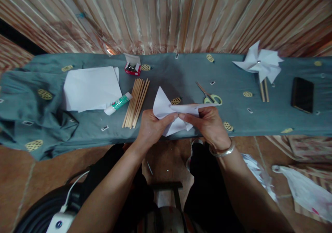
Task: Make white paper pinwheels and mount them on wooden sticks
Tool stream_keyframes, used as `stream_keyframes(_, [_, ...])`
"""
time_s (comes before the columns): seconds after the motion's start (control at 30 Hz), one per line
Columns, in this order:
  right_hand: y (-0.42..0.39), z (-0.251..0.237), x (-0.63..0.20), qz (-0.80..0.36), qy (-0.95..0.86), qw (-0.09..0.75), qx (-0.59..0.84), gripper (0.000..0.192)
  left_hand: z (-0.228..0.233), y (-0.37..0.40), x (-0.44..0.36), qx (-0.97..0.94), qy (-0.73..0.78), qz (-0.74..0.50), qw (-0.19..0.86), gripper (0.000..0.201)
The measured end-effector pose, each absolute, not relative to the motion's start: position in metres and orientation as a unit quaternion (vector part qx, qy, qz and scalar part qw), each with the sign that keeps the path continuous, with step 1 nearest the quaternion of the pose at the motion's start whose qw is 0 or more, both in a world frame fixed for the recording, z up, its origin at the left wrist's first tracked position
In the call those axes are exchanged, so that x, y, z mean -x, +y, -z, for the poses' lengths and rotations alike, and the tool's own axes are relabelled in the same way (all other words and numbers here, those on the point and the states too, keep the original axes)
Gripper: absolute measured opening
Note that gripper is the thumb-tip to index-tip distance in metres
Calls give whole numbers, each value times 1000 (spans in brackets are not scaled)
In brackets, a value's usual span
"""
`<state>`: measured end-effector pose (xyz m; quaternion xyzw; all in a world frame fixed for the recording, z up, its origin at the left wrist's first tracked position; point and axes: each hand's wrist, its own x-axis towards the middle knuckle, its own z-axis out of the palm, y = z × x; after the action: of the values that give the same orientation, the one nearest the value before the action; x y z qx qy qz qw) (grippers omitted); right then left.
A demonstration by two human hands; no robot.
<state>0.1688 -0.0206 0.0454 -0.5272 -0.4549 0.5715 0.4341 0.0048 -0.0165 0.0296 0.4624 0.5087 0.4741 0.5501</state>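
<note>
Both my hands pinch the folded white paper sheet (166, 113) at the near edge of the grey-green cloth-covered tabletop (181, 70), abt mid-length: left hand (151, 127) and right hand (209, 124) closed on it, thumbs meeting at its centre. Bundle of light wooden sticks (136, 103) lies just left; yellow-handled scissors (211, 96) behind right hand; finished white paper pinwheel (260, 63) at far right corner.

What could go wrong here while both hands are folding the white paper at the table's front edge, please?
The thin white paper sheet, pinched between left hand and right hand, might tear or crease off-line. The open yellow-handled scissors lie just behind the right hand, so a reach back could meet the blades.
</note>
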Motion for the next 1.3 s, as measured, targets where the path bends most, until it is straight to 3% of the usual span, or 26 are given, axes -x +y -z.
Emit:
stream_keyframes(0.43, [-21,-40,-167,-559,-457,445,529,11,-25,-15,-5,-474,516,-479,529,18])
stream_keyframes(0.87, [-19,-44,-166,-550,-457,430,552,23,-27,-14,-6,-461,522,-476,537,27])
stream_keyframes(1.3, [-18,-39,-163,-527,-469,447,550,17,-35,-13,-4,-438,531,-484,541,21])
